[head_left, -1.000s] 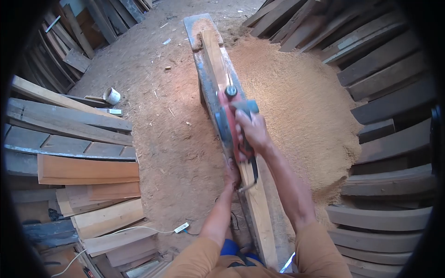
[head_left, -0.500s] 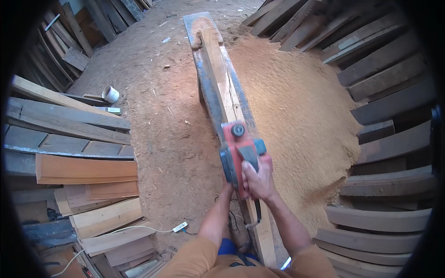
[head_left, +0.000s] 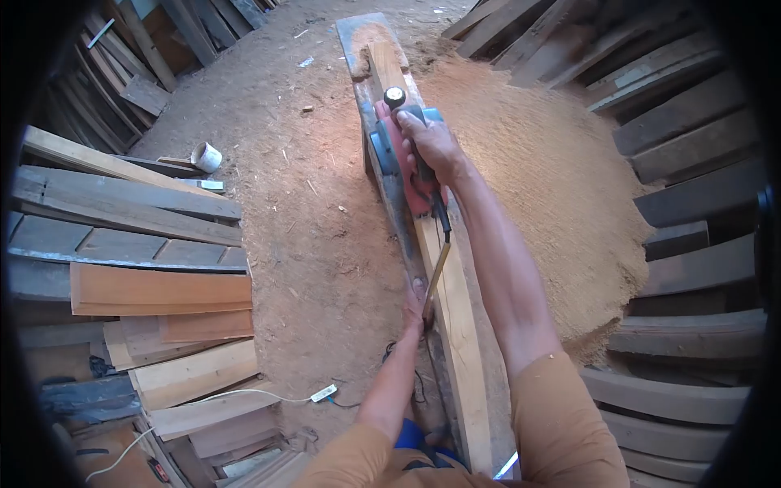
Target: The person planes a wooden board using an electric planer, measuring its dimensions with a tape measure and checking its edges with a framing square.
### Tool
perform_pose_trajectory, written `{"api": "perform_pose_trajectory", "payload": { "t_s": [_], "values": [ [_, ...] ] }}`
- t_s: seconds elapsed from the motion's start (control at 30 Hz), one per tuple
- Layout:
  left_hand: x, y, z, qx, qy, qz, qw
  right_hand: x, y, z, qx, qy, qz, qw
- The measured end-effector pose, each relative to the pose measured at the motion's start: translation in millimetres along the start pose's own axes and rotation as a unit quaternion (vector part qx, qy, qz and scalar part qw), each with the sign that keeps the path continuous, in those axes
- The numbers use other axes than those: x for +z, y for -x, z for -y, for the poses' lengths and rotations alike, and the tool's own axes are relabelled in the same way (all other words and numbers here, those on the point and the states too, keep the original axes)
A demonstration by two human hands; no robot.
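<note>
My right hand [head_left: 431,146] is wrapped around the handle of a red and teal electric planer [head_left: 416,183], which rests on top of a long wooden beam [head_left: 455,325]. The beam lies lengthwise on a narrow, worn bench [head_left: 358,49], and the planer stands toward its far part. From the planer's rear a power cord [head_left: 440,264] runs back toward me. Low against the beam's left side is my left hand [head_left: 418,297], beside the cord. Its fingers are mostly hidden, so whether it grips the beam, the bench or the cord does not show.
A large sawdust heap [head_left: 553,203] spreads right of the bench. Stacked boards [head_left: 163,290] line the left side, and more planks [head_left: 691,333] the right. A white bucket [head_left: 207,158] lies at the left. A power strip [head_left: 324,394] with a cable is on the ground.
My right hand has pushed the planer forward along the beam, away from me, and that arm is now stretched out. My left hand sits slightly farther forward beside the beam.
</note>
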State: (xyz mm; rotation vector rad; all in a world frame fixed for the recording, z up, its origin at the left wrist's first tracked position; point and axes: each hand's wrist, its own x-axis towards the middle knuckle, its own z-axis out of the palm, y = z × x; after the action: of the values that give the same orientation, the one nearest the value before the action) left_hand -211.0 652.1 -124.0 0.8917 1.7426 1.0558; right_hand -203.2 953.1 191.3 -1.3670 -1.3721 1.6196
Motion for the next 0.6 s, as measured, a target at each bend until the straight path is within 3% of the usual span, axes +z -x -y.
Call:
{"api": "perform_pose_trajectory", "payload": {
  "t_s": [0.23, 0.43, 0.6],
  "values": [
    [-6.0, 8.4, -24.6, 0.021, 0.032, 0.022, 0.999, -20.1, 228.9, -68.4, 0.034, -0.028, 0.014, 0.999],
    [-9.2, 13.8, -31.5, 0.039, 0.058, 0.018, 0.997, -46.3, 461.9, -132.2, 0.056, 0.076, 0.037, 0.995],
    [-6.6, 7.0, -48.9, 0.063, 0.108, 0.006, 0.992, -48.4, 545.3, -169.1, 0.034, 0.124, 0.017, 0.992]
  ]
}}
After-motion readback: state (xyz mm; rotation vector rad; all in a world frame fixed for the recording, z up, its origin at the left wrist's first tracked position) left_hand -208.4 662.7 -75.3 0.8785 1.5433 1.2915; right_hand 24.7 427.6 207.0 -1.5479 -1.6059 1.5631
